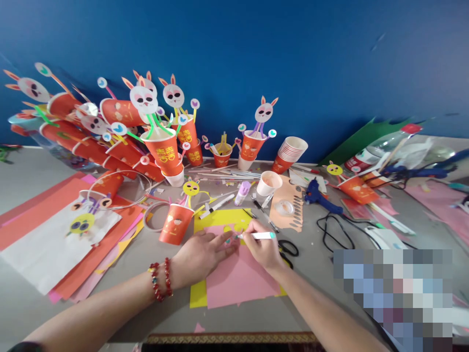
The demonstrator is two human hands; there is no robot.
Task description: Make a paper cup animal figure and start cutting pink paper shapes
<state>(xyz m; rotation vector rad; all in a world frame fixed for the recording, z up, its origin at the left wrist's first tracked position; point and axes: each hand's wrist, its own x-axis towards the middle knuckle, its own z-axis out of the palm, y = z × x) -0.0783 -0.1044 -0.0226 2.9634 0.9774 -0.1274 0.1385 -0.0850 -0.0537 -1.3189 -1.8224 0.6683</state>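
My right hand (pixel 262 247) pinches a white marker (pixel 263 235) with a teal end, its tip down at the upper part of a pink paper sheet (pixel 242 281). Teal marks (pixel 227 240) show on the pink paper by the tip. With fingers stretched out, my left hand (pixel 203 254) lies flat on the sheet's left side. Beneath the pink sheet is a yellow sheet (pixel 198 296), with a cut-out upper edge. Black-handled scissors (pixel 288 248) lie beside my right hand, partly hidden. A red paper cup (pixel 176 225) with a yellow rabbit face stands beyond my left hand.
Red cups with rabbit faces (pixel 163 146) crowd the back left. Stacked cups (pixel 289 154), a white cup (pixel 269 184) and a purple-capped glue stick (pixel 242 193) stand behind the sheets. A blue glue gun (pixel 322 198) with a black cord lies right; coloured paper (pixel 69 244) lies left.
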